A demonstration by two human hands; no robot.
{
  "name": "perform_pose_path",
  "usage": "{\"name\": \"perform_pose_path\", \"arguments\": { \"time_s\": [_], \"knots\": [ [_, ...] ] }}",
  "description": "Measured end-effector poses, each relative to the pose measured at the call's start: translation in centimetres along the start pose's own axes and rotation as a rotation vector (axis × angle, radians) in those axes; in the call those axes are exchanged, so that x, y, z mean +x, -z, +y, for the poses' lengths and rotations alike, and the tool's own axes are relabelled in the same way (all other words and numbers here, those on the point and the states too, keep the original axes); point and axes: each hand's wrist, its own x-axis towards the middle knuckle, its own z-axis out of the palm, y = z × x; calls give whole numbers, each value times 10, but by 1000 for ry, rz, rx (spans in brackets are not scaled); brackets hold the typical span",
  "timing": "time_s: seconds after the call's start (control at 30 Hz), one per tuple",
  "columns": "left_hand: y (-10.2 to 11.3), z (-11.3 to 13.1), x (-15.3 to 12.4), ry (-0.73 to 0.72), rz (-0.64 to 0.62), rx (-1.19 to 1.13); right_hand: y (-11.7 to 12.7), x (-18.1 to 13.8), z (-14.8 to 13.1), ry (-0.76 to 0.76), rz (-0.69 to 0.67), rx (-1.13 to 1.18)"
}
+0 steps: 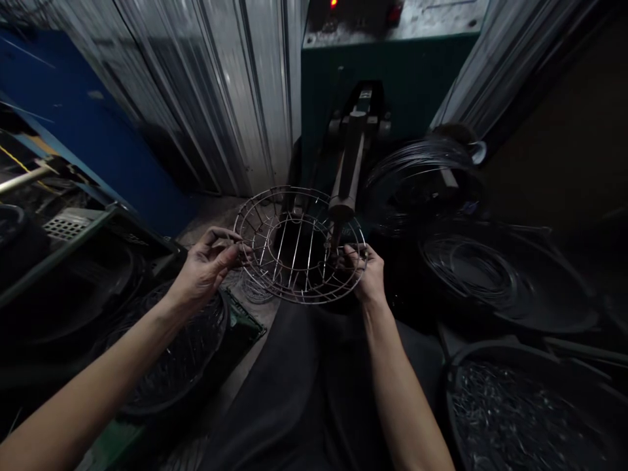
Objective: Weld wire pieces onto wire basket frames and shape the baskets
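Observation:
A round wire basket (pixel 300 269) with ring-shaped rims and several straight bars across its middle is held level over my lap. My left hand (pixel 214 256) pinches its left rim between thumb and fingers. At the right side, my right hand (pixel 364 267) grips the rim, its fingers partly hidden behind the wires. Just beyond the basket, the dark arm of a machine (pixel 348 163) reaches down toward me, its rounded end above the right part of the wires. Whether the metal below that end touches the basket, I cannot tell.
The green machine body (pixel 392 72) stands ahead with a red light. Coiled wire (pixel 422 163) and a tray of wire rings (pixel 471 268) lie to the right, above a tub of small metal pieces (pixel 520 418). A dark tub (pixel 223 320) in a green crate sits at left.

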Motion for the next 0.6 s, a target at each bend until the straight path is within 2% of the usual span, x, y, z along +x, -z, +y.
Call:
{"name": "perform_pose_path", "arguments": {
  "time_s": [0.6],
  "knots": [
    [7, -10, 4, 0, 15, -92, -1, 2, 0, -15, -16, -28]
  ]
}}
